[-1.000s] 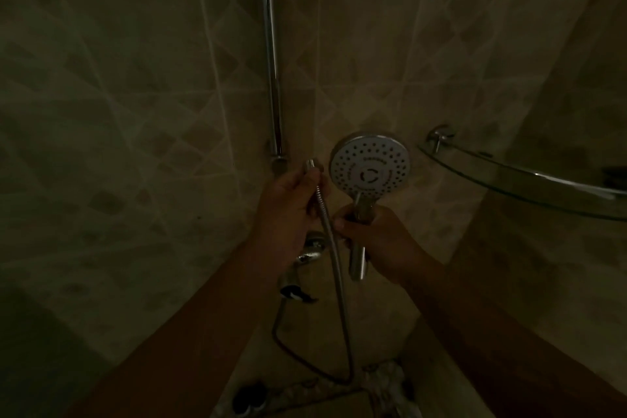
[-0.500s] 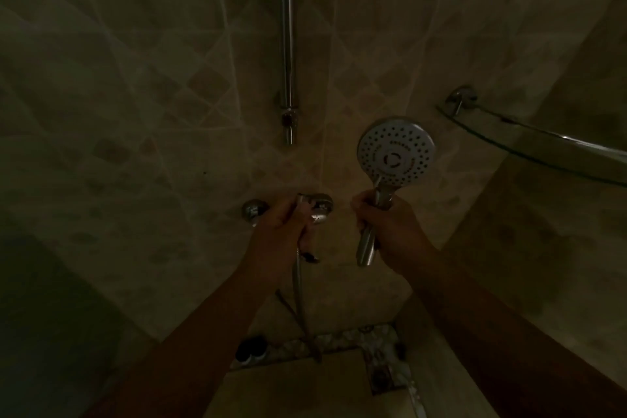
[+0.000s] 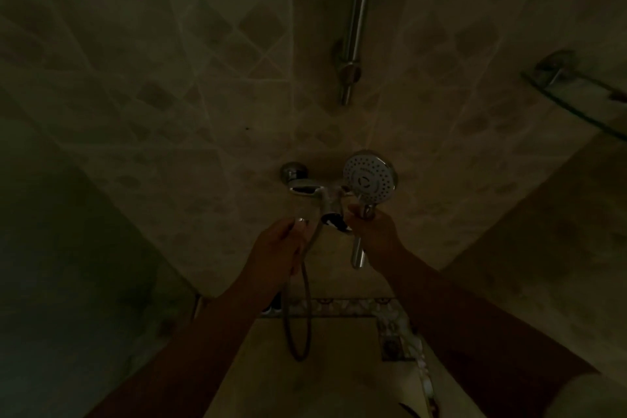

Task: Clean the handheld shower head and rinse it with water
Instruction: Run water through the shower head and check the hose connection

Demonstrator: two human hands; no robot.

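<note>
The round chrome shower head (image 3: 369, 177) faces me with its nozzle plate showing, upright in front of the tiled wall. My right hand (image 3: 371, 232) grips its handle, whose free end sticks out below the fist. My left hand (image 3: 280, 244) is closed around the metal hose (image 3: 303, 309) near its loose upper end. The hose hangs in a loop below my hands. The chrome wall mixer tap (image 3: 307, 187) sits just behind and between both hands.
A vertical chrome slide rail (image 3: 354, 27) ends above the tap. A glass corner shelf (image 3: 576, 98) juts out at the upper right. The tiled shower floor with a patterned border (image 3: 390, 326) lies below. The scene is very dim.
My view has tilted down, so the rail and shelf sit higher in frame. Both hands dropped lower toward the tap, and the shower head now sits right next to the mixer.
</note>
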